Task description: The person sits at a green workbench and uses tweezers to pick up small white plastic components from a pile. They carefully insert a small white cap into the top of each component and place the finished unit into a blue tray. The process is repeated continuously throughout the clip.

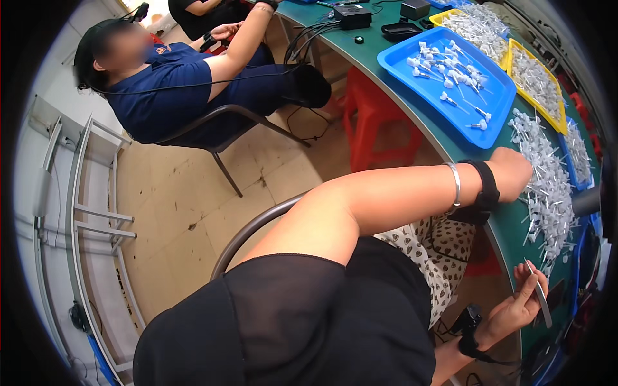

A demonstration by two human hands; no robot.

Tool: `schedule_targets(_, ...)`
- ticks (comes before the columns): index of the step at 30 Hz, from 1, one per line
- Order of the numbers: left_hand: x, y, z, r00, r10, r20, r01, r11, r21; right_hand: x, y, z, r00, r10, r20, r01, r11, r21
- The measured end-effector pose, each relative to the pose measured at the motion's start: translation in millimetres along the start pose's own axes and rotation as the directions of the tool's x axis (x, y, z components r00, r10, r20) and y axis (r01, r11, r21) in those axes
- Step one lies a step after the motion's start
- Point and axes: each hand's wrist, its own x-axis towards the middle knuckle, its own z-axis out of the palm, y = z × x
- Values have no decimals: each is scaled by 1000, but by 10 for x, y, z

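Note:
My left hand (pixel 512 174), with a silver bangle and a black wrist strap above it, is closed at the near edge of a heap of small clear-and-white plastic parts with thin stems (pixel 546 193). Its fingertips are turned away, so what they hold is hidden. Lower down, my right hand (pixel 523 302) pinches slim metal tweezers (pixel 539 289), their pointed end directed up toward the lower end of the heap. A blue tray (pixel 473 125) lies beyond my left hand, with several white-capped stemmed parts (pixel 450 64) scattered in it.
Yellow trays (pixel 561 122) full of similar parts line the far side of the green table (pixel 380 55). A black box with cables (pixel 353 17) sits at the table's upper end. A red stool (pixel 370 122) stands beneath. Another person (pixel 167 96) sits on a chair at upper left.

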Motion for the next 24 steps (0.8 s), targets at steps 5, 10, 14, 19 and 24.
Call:
schedule_targets(5, -198, -86, 19, 939, -45, -341, -98, 916, -389, -6, 11, 63, 1000, 21, 12, -22, 997, 71)
schedule_targets(10, -817, 168, 9, 922, -19, -387, -238, 758, -607, -79, -2, 203, 998, 59, 5, -59, 988, 140)
schedule_targets(14, -1197, 328, 68, 948, -20, -318, -232, 642, -730, -145, -12, 245, 993, 112, 41, -118, 974, 194)
schedule_targets(19, -1382, 330, 202, 954, -43, -297, -239, 490, -838, -212, -114, 456, 986, 166, 14, -165, 955, 248)
schedule_targets(24, -1619, 246, 193, 984, -179, 25, 96, 402, -911, -251, -136, 668, 986, 123, 112, -151, 942, 298)
